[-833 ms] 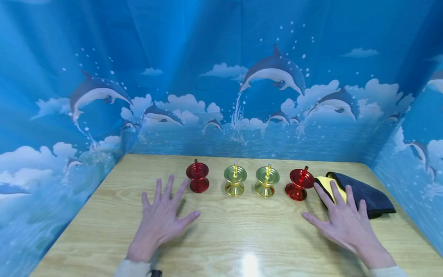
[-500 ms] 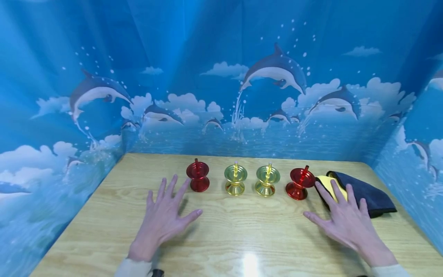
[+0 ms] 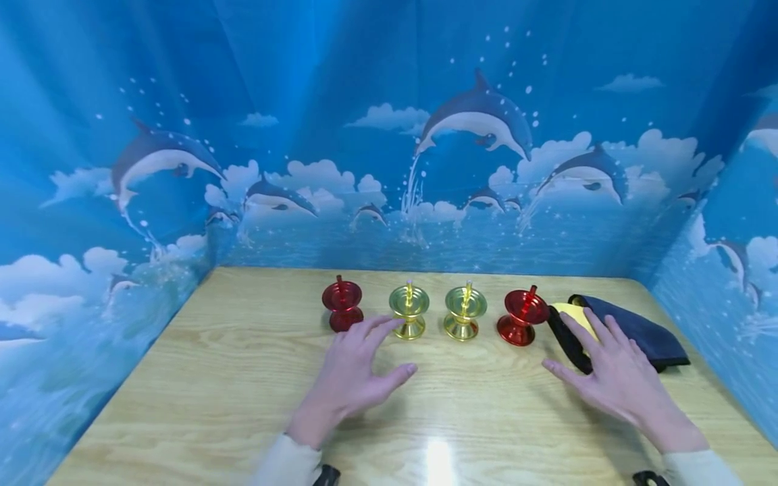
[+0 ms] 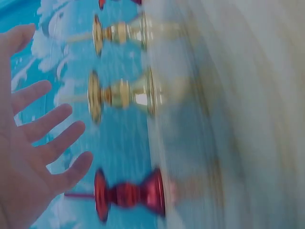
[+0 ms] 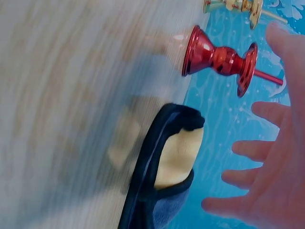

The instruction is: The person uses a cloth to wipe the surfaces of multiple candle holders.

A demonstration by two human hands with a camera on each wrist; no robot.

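Observation:
In the head view a row of shiny metal candle holders with upright pins spans the table: a left red candle holder [image 3: 344,312], a left gold candle holder [image 3: 409,309], a right gold candle holder [image 3: 462,312] and a right red candle holder [image 3: 518,318]. My left hand [image 3: 352,378] hovers in front of the two left ones, fingers loosely spread and empty; it hides part of the left red base. My right hand [image 3: 620,385], also empty with spread fingers, is over the near side of a folded dark cloth [image 3: 647,334] with a yellow inside. The right wrist view shows this hand apart from the cloth [image 5: 178,157].
The wooden table [image 3: 243,378] ends at a blue backdrop [image 3: 365,135] printed with dolphins, which rises behind it and on both sides. A bright light reflection lies on the front of the tabletop.
My left hand has moved to the right, from left of the left red candle holder to in front of the left gold one. My right hand has barely shifted. The candle holders stay in place.

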